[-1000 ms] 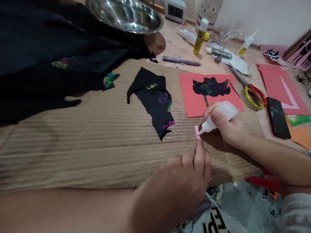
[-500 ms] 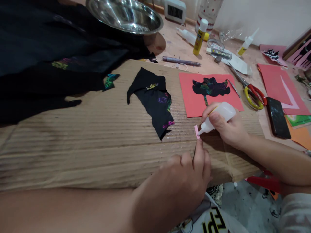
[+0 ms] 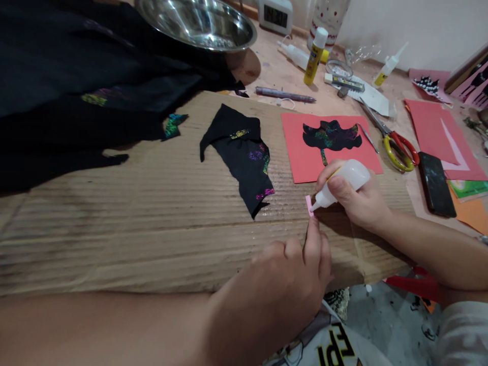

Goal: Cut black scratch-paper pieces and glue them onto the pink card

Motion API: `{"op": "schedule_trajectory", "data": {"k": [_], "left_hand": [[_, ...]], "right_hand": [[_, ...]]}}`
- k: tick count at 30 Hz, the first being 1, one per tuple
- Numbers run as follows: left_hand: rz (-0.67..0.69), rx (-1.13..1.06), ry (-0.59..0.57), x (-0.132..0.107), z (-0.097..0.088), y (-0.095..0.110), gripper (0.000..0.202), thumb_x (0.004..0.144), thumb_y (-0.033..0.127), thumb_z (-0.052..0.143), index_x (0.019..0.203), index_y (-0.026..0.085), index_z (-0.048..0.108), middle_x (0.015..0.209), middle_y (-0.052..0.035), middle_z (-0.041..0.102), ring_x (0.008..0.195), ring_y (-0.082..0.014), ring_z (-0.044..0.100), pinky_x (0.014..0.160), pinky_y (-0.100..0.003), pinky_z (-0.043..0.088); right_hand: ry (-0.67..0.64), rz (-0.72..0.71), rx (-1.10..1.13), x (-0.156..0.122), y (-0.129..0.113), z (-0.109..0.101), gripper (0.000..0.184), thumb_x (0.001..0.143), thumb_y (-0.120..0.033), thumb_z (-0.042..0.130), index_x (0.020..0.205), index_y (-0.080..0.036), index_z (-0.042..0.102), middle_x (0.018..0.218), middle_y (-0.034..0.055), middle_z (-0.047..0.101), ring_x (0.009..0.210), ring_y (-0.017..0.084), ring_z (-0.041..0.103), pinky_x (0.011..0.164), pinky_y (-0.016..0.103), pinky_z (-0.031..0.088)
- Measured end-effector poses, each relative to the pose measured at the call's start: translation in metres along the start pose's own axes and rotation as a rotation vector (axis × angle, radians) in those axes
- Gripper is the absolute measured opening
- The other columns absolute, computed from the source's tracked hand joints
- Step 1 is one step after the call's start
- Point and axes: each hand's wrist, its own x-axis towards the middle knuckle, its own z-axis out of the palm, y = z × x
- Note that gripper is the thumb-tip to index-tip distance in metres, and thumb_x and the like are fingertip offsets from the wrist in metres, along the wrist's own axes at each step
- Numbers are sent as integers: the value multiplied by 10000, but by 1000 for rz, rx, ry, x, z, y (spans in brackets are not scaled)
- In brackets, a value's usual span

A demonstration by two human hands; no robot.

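Observation:
My left hand (image 3: 282, 290) pinches a small pink paper strip (image 3: 308, 205) and holds it against a sheet of corrugated cardboard (image 3: 152, 223). My right hand (image 3: 356, 195) is wrapped round a white glue bottle (image 3: 345, 182), tilted so its nozzle touches the strip. Just behind lies a red card (image 3: 301, 157) with a black glitter cut-out (image 3: 331, 136) on it. A black glitter scrap (image 3: 244, 155) lies to the left on the cardboard.
Red-and-yellow scissors (image 3: 396, 147) and a black phone (image 3: 434, 183) lie at the right, beside more red paper (image 3: 430, 137). A steel bowl (image 3: 198, 23), glue stick (image 3: 314, 51), purple pen (image 3: 284, 95) and a clock (image 3: 275, 15) stand behind. Black fabric (image 3: 68, 86) covers the left.

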Motion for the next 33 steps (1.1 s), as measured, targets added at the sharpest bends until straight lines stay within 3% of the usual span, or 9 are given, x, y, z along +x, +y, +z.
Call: {"op": "schedule_trajectory", "data": {"k": [26,33], "left_hand": [[-6,2,20,1,1,0,409,919,250,651,1257,31,718,1283,-329,690,640,-212,733,479,-259,509],[-13,7,14,1,-2,0,405,923,257,645,1259,44,722,1294,-320,690,642,-206,732,482,-254,504]], "right_hand": [[7,5,-11,2,-3,2,539,918,-707,618,745,-196,609,650,3,600,566,122,532,571,277,447],[23,8,-67,3,-5,2,548,909,-760,577,722,-246,601,650,7,608,582,153,558,547,305,454]]}}
